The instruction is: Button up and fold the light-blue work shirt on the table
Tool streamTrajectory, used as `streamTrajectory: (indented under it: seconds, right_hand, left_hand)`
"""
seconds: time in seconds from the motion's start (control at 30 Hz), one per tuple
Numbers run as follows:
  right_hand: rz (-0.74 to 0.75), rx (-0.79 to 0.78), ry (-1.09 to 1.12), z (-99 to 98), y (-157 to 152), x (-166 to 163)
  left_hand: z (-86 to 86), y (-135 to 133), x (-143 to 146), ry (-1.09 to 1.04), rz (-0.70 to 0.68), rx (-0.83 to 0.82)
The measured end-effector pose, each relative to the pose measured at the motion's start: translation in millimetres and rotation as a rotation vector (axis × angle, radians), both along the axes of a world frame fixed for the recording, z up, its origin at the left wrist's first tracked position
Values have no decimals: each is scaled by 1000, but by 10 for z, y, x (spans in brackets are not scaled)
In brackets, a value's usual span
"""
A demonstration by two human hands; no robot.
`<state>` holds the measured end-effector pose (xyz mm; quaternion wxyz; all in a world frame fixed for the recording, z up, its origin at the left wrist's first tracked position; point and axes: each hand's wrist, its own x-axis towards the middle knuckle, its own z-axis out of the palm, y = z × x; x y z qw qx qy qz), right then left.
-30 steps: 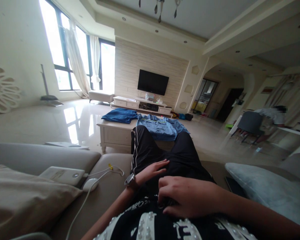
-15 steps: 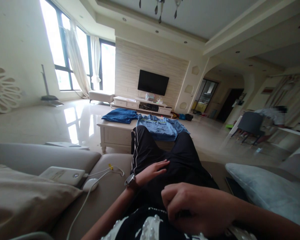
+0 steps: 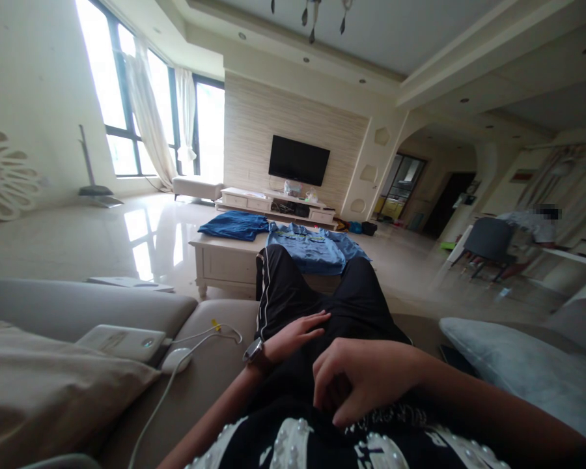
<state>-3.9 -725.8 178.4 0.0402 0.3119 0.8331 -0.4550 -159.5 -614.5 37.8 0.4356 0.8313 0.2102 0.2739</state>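
I sit on a grey sofa (image 3: 209, 365) with my legs in black trousers (image 3: 332, 306) stretched out in front. My left hand (image 3: 297, 335), a watch on its wrist, lies flat and open on my left thigh. My right hand (image 3: 366, 381) rests on my lap at the hem of my black beaded shirt (image 3: 293, 443). Its fingers are curled inward, seemingly pinching the dark cloth; what they hold is hidden.
A white power bank (image 3: 122, 342) with a white cable (image 3: 176, 378) lies on the sofa at left, beside a beige cushion (image 3: 39, 391). A grey pillow (image 3: 527, 374) is at right. Blue clothes (image 3: 312, 251) cover the white coffee table (image 3: 224, 260). A person sits far right.
My right hand has shifted on my lap, first down toward the shirt hem, then back up with its fingers curled tighter. My left hand has stayed put.
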Motion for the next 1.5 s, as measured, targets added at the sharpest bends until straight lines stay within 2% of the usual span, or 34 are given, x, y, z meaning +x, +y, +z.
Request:
streamTrajectory:
  seconds: [0.1,0.23,0.3,0.4,0.53,0.6,0.73,0.8,0.9,1.07,1.17,1.33,1.5]
  right_hand:
    - [-1,21,-40,19,12,-58]
    - [-33,-56,-108,14,62,-147]
    - [-50,-16,-129,-4,71,-189]
    - [-66,175,-146,-54,48,-242]
    - [-49,628,-148,-90,-15,-270]
    - [-25,725,-133,-44,-63,-253]
    - [123,558,-128,131,-212,-152]
    - [103,510,-192,189,-292,-92]
    - [25,531,-263,195,-370,-48]
    - [145,522,-89,112,-340,-81]
    - [158,500,-3,90,-315,-75]
    - [91,398,79,181,-408,6]
    - [144,193,176,242,-450,101]
  left_hand:
    - [23,-31,-7,4,12,1]
    - [76,-65,-27,-13,12,-2]
    - [87,-58,-30,-29,2,2]
    - [77,-36,-33,-25,-14,16]
    - [76,-75,-71,-60,0,5]
    - [97,-111,-90,-87,6,-6]
    - [134,-124,-65,-48,11,-17]
    - [129,-104,-40,-34,10,-15]
    - [108,-86,-28,-41,14,-8]
    - [113,-108,-52,-33,8,-4]
    - [98,-88,-47,-34,7,-5]
    - [-1,19,-3,-25,-25,14]
    - [-32,5,-6,-35,13,4]
